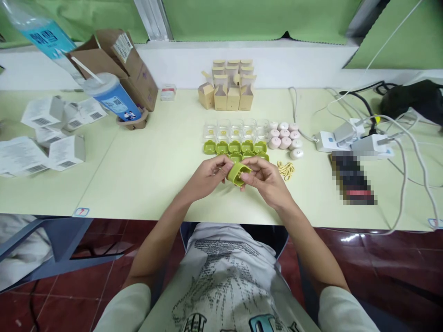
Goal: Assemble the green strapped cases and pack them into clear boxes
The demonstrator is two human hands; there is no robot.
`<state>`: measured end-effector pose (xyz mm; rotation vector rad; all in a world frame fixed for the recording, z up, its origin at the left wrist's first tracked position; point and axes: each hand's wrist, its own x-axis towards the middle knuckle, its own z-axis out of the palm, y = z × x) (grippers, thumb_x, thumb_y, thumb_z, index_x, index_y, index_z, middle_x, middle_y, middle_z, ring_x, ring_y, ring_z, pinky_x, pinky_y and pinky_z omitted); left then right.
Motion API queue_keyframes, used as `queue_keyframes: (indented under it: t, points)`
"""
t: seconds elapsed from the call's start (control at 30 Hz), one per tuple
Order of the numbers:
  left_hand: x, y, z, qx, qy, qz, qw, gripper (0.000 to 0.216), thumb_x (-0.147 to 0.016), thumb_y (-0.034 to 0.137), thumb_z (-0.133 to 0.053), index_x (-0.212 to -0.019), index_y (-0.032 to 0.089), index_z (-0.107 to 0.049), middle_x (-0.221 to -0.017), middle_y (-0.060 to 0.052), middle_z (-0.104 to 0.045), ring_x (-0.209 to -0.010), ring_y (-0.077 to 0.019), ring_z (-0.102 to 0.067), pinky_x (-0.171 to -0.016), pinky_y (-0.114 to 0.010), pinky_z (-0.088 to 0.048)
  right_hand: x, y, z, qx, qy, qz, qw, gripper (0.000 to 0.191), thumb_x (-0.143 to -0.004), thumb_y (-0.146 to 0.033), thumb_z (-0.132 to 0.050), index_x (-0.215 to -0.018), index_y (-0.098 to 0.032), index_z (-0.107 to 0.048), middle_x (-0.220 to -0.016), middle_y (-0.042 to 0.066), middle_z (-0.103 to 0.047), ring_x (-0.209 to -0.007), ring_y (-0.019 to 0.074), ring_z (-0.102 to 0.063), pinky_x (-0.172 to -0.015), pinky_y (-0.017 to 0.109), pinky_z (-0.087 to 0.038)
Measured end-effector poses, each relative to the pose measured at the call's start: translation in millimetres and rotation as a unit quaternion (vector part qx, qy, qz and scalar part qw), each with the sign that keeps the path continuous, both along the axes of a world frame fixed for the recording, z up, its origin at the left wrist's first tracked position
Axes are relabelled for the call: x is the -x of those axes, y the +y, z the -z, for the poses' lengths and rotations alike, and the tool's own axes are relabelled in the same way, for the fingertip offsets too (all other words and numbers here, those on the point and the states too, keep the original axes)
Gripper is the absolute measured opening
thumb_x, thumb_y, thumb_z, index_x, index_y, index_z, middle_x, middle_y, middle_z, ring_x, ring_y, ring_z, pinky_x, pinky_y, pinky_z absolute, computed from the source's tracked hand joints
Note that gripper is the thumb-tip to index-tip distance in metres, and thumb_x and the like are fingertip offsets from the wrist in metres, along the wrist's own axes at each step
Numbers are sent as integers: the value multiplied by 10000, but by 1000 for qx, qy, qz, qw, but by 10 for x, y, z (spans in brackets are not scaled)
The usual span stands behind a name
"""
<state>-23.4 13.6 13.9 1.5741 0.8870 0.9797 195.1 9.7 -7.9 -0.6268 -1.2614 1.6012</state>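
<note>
Observing frame centre, I record left hand (pixel 210 177) and right hand (pixel 266 179), fingers clamped on the green case (pixel 235 174); a slipping grip could, I judge, knock it into the green shells (pixel 234 147) above

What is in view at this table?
Plastic cups: several, green, centre
Plastic cases: several, clear, centre
Round pieces: about ten, pinkish, centre
Stringy pile: one, yellow, centre
Cardboard cartons: several, tan, back
Cardboard box: one, brown, left
Small box: one, red-white, back
Lidded cup: one, blue-white, left
Plastic bottle: one, clear, left
Paper boxes: several, white, left
Power strip: one, white, right
Cables: several, white-black, right
Unclear objects: two, dark, right
Left hand, right hand: bare, holding cup
</note>
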Motion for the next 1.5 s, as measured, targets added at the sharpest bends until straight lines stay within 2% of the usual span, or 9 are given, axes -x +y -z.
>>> queue_keyframes:
  t: [0.17,0.47,0.9,1.03,1.2,1.27,1.37,1.5]
  points:
    - [-72,-2,8,34,-42,19,998,512,-978,677,-795,-883,188,-678,-796,1,-634,-729,-129,-612,-684,-258,-531,16,6,7,4,3,-2,1000,295,-911,-371,-951,-1094,-233,-765,-943,13,-823,-757,142,-766,-624,254,-653]
    - [-86,20,13,32,-25,-22,999,540,-947,708,-810,-852,197,-661,-761,5,-634,-706,-132,-607,-674,-258,-541,25,16,36,11,5,4,1000,390,-845,-413,-1001,-1084,-230,-752,-945,0,-804,-696,121,-725,-598,250,-641]
    - [-99,30,52,27,-24,-23,999,593,-948,769,-767,-817,209,-621,-740,11,-612,-668,-132,-583,-660,-272,-534,26,7,58,12,21,0,1000,290,-924,-376,-934,-1121,-237,-773,-937,-4,-792,-685,130,-734,-601,267,-641]
    - [-102,13,44,33,-27,-25,999,573,-952,749,-779,-833,207,-635,-742,7,-630,-681,-137,-602,-666,-271,-532,42,7,46,13,27,-1,1000,281,-911,-384,-936,-1105,-252,-782,-888,-10,-783,-683,156,-746,-580,283,-634]
    - [-107,-23,41,24,-42,-18,999,562,-1039,737,-667,-901,192,-673,-800,-23,-666,-742,-145,-652,-701,-275,-553,34,22,35,41,13,31,999,219,-917,-309,-870,-1124,-263,-817,-913,9,-810,-701,171,-747,-635,319,-637]
    - [-110,-53,27,14,-38,-21,999,561,-1057,733,-637,-932,189,-693,-848,-39,-686,-788,-154,-670,-721,-280,-559,13,42,17,87,26,26,996,248,-900,-255,-810,-1147,-243,-825,-947,29,-824,-746,183,-755,-678,332,-641]
    - [-119,-106,-8,-11,-12,-51,999,505,-1070,684,-654,-959,194,-701,-891,-37,-708,-820,-148,-673,-750,-276,-546,-25,78,-15,160,62,-26,985,399,-870,-221,-665,-1241,-170,-802,-1015,93,-834,-832,215,-766,-702,343,-631]
    - [-142,-165,-66,-39,28,-69,996,463,-1097,638,-630,-958,202,-699,-875,-25,-732,-806,-144,-672,-734,-276,-511,-44,84,-27,172,70,-60,981,622,-790,-239,-587,-1381,-139,-750,-1013,110,-822,-882,260,-762,-703,380,-629]
